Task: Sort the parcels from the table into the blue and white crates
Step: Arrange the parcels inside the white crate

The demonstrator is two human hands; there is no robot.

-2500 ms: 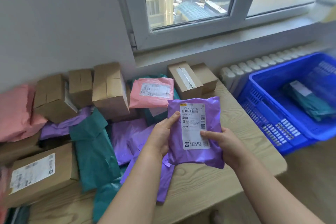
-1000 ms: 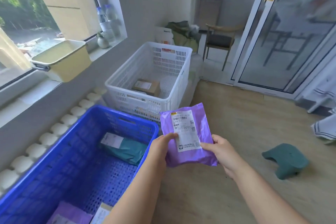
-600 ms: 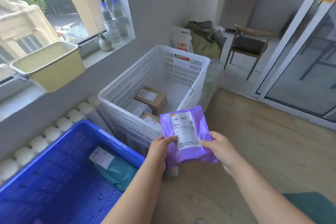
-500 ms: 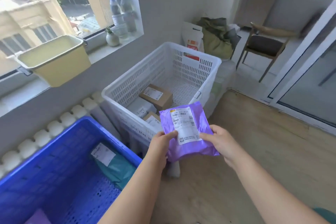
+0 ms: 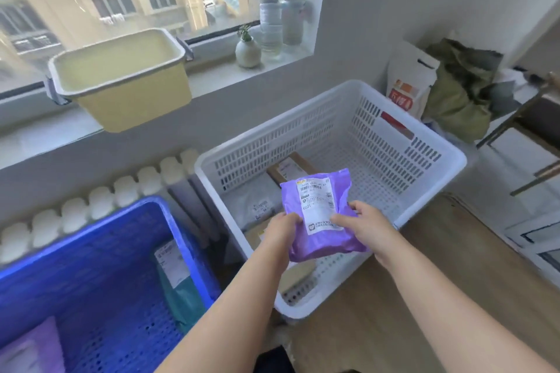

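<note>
You held the purple poly mailer (image 5: 321,215) in both hands, above the near half of the white crate (image 5: 424,142). Your left hand (image 5: 281,230) pinched its left edge, with the thumb curled over the front and the other fingers hidden behind. Your right hand (image 5: 363,224) pinched the right edge the same way, its thumb lying on the white shipping label.

The mailer stood nearly upright with the label facing you. Its long axis ran up and away from your hands.

What mattered was where it hung. It seemed to sit over the white crate's open interior, inside the near rim. A cardboard box (image 5: 291,166) and a grey mailer (image 5: 257,203) lay on the crate floor below and beyond it. The blue crate (image 5: 127,209) lay well off to your left, holding a teal mailer (image 5: 178,291), and neither hand was over it.

Both hands were equally close to the drop. By my reading, loosening both pinches together would have let the soft bag fall straight in.
</note>
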